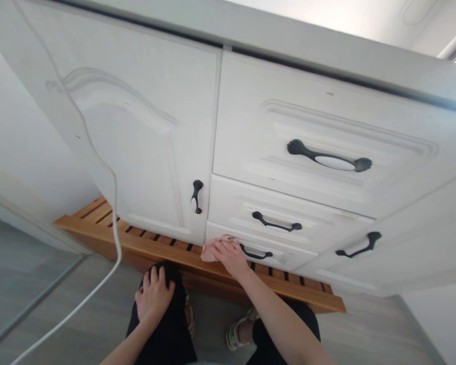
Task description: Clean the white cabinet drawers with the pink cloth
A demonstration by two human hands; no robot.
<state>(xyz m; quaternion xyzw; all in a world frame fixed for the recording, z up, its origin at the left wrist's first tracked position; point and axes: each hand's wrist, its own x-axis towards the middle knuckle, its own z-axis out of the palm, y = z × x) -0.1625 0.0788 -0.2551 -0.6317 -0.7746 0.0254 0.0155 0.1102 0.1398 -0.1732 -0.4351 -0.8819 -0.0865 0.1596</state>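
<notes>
My right hand presses a pink cloth against the lower left part of the bottom drawer, just left of its dark handle. Part of the cloth is hidden under my fingers. On my left knee rests my left hand, its fingers spread over the black trouser leg and holding nothing. The drawer belongs to a white cabinet, whose drawers and doors are closed.
Along the cabinet's foot runs a slatted wooden rack, close to my knees. A white cable hangs down the left side and crosses to the floor. Dark handles, such as the top drawer's handle, stick out from the fronts. A countertop edge lies above.
</notes>
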